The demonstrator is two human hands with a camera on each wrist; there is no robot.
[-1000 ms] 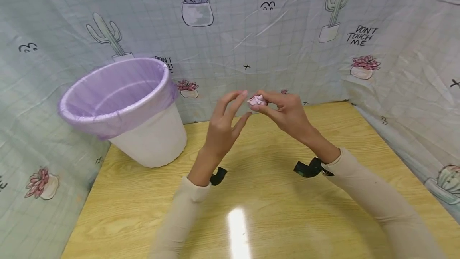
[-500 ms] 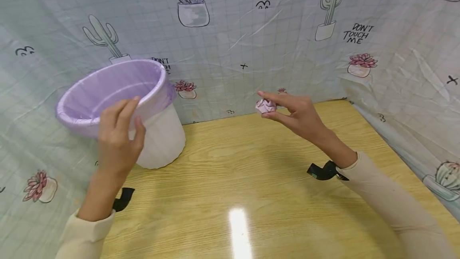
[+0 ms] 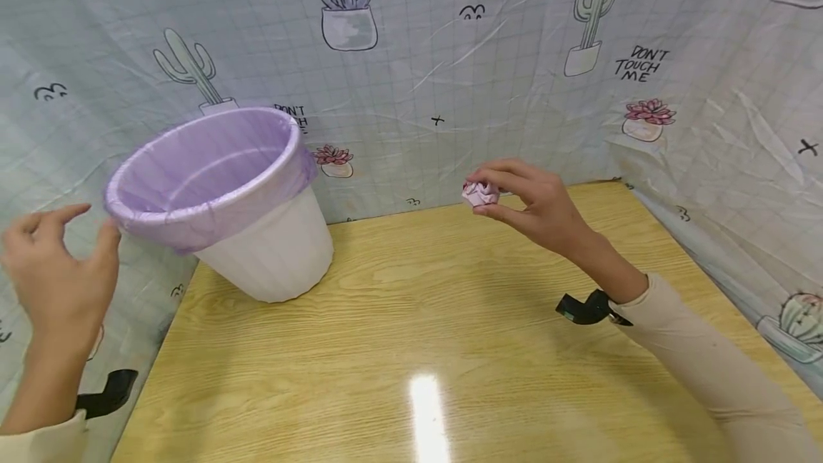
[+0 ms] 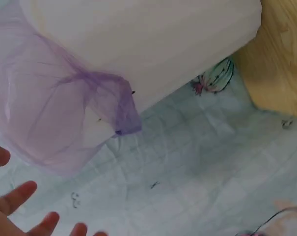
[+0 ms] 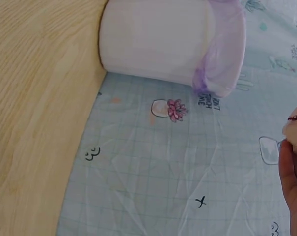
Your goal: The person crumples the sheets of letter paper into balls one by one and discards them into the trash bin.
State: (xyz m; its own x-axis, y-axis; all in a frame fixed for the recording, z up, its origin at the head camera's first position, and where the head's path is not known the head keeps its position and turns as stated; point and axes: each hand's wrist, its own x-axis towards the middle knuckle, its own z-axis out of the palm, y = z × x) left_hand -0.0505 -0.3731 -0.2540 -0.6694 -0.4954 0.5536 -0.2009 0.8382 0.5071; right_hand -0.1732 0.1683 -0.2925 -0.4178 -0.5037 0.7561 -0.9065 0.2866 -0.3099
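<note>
My right hand (image 3: 540, 206) pinches a crumpled pinkish paper ball (image 3: 480, 193) between thumb and fingers, above the table's back part. In the right wrist view the paper ball (image 5: 294, 132) shows at the right edge, partly cut off. Over at the far left, my left hand (image 3: 61, 281) is raised with fingers spread and nothing in it, just left of the bin's rim. A white bin (image 3: 273, 249) with a purple bag liner (image 3: 212, 216) folded over its rim stands at the table's back left. Knotted purple bag film (image 4: 123, 105) shows on the bin's side in the left wrist view.
The wood-grain table (image 3: 386, 334) carries a bright light reflection near its front. Behind it and along both sides hangs a pale curtain (image 3: 411, 77) printed with potted plants. Black wrist cameras sit on both arms.
My left hand has swept from beside the paper ball leftward, past the bin's front, to the bin's left side. My right hand has shifted slightly right with the paper ball.
</note>
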